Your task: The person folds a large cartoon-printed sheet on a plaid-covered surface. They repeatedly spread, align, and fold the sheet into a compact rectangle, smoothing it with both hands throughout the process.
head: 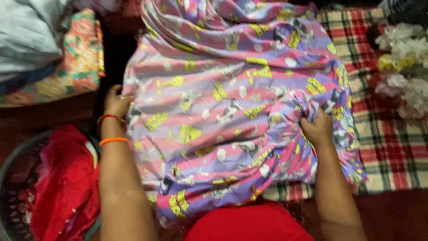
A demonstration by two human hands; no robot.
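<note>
Far left: folded cloths (49,53), pale blue over a floral orange one, stacked, well apart from the hands.
Basket: grey basket (13,178) at lower left with a red garment (67,187) bunched in it, just beside the left forearm.
Left hand (117,101): on the left edge of the striped sheet (223,116); fingers curled round the edge, gripping it. Red thread and orange bangle at the wrist.
Sheet: pink and purple stripes with yellow cartoon prints, spread between both hands and lying over a plaid blanket (392,147); top part heaped in deep folds, middle part smoother.
Right hand (317,129): clenched on a bunch of the sheet's right side, fingers buried in the fabric.
Progress, as judged: sheet pulled partly flat, both sides held; upper part rumpled, no neat fold visible. Straightening looks underway, folding mostly left.
Far right: pale, crinkled clear-plastic bundles (403,67) lying on the blanket, apart from the sheet.
Bottom centre: red cloth (247,223), likely the person's own clothing.
</note>
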